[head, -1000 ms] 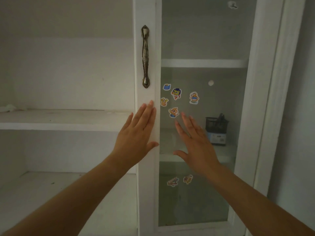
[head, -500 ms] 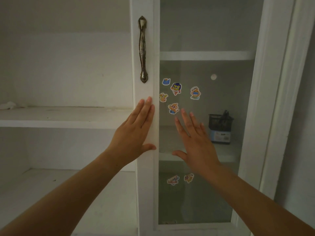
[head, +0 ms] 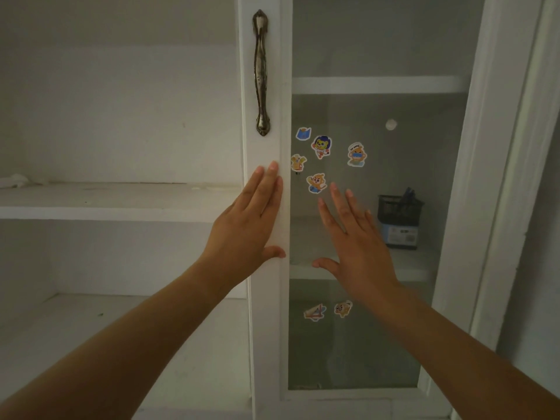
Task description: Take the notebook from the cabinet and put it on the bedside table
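Observation:
A white cabinet fills the view. Its glass door on the right carries cartoon stickers and has a dark metal handle on its left frame. My left hand lies flat against that frame below the handle, fingers together, thumb out. My right hand is spread open in front of the glass, holding nothing. No notebook shows anywhere. The left half of the cabinet stands open with bare white shelves.
Behind the glass a black mesh pen holder stands on the middle shelf. A small white scrap lies at the far left of the open shelf. The grey wall borders the cabinet on the right.
The view has drawn slightly closer to the cabinet. Both hands stay flat and open in nearly the same place on the door.

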`<state>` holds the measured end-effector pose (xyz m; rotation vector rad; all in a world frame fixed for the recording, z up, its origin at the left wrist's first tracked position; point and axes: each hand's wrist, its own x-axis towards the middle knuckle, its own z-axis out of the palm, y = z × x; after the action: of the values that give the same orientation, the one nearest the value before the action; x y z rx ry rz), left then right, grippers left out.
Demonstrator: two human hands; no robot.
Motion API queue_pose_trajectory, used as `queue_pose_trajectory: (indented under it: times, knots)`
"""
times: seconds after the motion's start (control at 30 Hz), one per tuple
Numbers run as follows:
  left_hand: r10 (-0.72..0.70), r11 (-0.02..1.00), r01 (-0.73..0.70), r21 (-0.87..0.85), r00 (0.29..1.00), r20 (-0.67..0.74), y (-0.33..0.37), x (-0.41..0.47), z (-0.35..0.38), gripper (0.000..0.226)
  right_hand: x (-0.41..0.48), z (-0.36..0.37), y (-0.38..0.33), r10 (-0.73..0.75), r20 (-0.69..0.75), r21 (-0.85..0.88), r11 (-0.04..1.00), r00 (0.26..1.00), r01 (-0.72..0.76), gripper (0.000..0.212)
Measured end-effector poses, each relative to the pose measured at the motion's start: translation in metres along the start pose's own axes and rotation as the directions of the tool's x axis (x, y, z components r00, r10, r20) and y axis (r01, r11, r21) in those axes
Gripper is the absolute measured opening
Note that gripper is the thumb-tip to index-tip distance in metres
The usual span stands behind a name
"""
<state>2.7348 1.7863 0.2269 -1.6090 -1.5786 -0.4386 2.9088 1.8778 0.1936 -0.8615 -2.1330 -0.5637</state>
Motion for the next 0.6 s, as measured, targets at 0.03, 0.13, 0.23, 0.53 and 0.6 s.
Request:
queue_pose_trajectory:
  times: [0.03,0.13,0.23,0.53,0.6]
  knots:
    - [-0.001,1.0,0.001,0.01,1.0,0.001,0.001,-0.001,-0.001,0.122,-0.001,0.0,0.0,-0.001,-0.001,-0.003,1.0,1.0,0.001,0.114]
    - [0.011,1.0,-0.011,0.007,0.999,0.03,0.0,-0.002,0.001,0.121,-0.001,0.002,0.001,-0.002,0.013,0.007,1.0,1.0,0.002,0.113]
    - [0.015,1.0,-0.016,0.011,0.997,0.072,-0.001,0.005,0.004,0.118,0.005,0.003,-0.001,0.014,0.035,-0.005,1.0,0.999,-0.013,0.112]
    - [0.002,1.0,-0.003,0.002,0.997,0.08,-0.006,0.009,0.014,0.118,0.008,0.01,-0.001,0.025,0.026,-0.013,1.0,0.999,-0.024,0.114]
    - [0.006,1.0,-0.005,-0.011,0.997,0.078,-0.006,0.011,0.014,0.118,0.008,0.011,-0.001,0.029,0.027,-0.016,0.999,0.999,-0.029,0.114]
